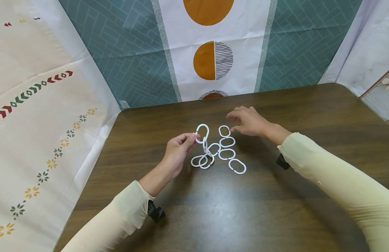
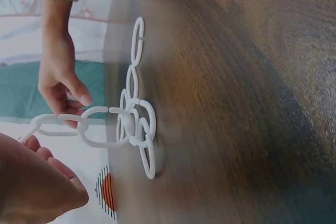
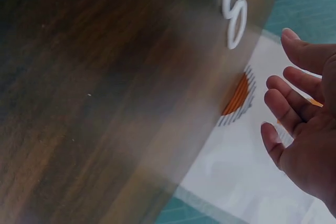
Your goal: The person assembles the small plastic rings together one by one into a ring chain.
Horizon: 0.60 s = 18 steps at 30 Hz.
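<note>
My left hand (image 1: 176, 154) pinches the top link of a chain of white oval plastic links (image 2: 97, 144) between thumb and fingers. Part of the chain hangs from it, and its lower links lie bunched on the wooden table (image 1: 207, 217). To its right, several loose white links (image 1: 244, 169) lie in an uneven column. My right hand (image 1: 249, 120) hovers beside the farthest loose link (image 1: 224, 126), thumb tip close to its edge. Its fingers are spread and loosely bent with nothing between them, as the right wrist view shows.
A cloth with orange circles (image 1: 204, 61) and green panels hangs behind the table's far edge. Patterned white cloth (image 1: 40, 140) hangs along the left side, and another pale cloth (image 1: 364, 45) at the right. Dark straps with small black devices (image 1: 155, 211) sit at both wrists.
</note>
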Each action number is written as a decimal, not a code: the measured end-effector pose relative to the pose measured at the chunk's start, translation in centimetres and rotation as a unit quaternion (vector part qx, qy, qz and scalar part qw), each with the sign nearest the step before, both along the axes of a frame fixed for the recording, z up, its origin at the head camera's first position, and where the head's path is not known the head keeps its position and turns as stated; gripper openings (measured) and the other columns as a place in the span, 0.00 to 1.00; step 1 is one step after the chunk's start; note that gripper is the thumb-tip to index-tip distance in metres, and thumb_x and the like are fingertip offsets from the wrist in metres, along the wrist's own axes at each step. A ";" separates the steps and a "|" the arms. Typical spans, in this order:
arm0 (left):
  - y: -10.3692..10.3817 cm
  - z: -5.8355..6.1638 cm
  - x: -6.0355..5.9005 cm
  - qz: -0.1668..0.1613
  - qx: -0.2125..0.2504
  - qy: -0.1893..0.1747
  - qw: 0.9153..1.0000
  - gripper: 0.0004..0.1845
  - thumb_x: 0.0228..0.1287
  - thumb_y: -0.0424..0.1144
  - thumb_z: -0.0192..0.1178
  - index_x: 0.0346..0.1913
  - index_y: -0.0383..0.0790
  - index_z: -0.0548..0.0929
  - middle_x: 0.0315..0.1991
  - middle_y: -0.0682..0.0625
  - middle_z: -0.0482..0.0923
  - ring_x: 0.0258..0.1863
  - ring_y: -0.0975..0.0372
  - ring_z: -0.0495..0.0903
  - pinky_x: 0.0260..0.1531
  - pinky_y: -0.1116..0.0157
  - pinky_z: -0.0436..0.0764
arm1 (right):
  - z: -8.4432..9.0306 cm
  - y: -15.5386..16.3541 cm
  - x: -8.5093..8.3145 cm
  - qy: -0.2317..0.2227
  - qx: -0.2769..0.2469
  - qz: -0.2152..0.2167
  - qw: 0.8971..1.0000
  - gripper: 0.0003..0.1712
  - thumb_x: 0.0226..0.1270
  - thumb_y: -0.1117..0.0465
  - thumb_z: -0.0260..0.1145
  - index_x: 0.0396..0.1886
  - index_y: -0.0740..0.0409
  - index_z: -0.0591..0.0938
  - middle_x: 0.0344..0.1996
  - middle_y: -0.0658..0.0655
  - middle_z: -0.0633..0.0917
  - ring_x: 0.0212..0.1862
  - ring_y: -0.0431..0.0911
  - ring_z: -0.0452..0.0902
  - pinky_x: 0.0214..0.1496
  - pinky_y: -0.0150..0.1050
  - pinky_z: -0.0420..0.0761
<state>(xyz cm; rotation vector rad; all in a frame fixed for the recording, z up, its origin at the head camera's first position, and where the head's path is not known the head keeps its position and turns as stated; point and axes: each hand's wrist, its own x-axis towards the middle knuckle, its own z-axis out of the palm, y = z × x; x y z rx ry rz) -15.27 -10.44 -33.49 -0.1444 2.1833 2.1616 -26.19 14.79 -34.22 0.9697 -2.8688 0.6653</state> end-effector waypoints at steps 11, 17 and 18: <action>-0.1 -0.2 -0.1 -0.002 -0.003 -0.003 1.000 0.13 0.68 0.37 0.59 0.47 0.30 0.83 0.39 0.48 0.84 0.37 0.64 0.78 0.47 0.59 0.70 | -2.3 -0.5 -1.5 -0.033 0.071 -0.009 0.997 0.31 0.57 0.60 0.73 0.60 0.63 0.77 0.47 0.63 0.78 0.54 0.58 0.70 0.54 0.60 0.63; -0.2 -0.3 -0.1 -0.003 -0.003 0.001 1.000 0.12 0.68 0.37 0.59 0.47 0.30 0.83 0.36 0.51 0.84 0.38 0.64 0.79 0.46 0.59 0.71 | -2.7 -1.0 -1.7 -0.038 0.093 -0.002 0.995 0.32 0.57 0.58 0.73 0.61 0.60 0.76 0.43 0.60 0.76 0.49 0.55 0.69 0.49 0.56 0.63; -0.3 -0.3 -0.1 -0.003 -0.002 0.002 1.000 0.12 0.68 0.37 0.59 0.47 0.30 0.83 0.36 0.52 0.84 0.38 0.63 0.79 0.46 0.59 0.71 | -2.7 -1.1 -1.7 -0.038 0.095 0.000 0.995 0.32 0.57 0.58 0.73 0.62 0.60 0.76 0.43 0.60 0.76 0.48 0.55 0.69 0.49 0.56 0.63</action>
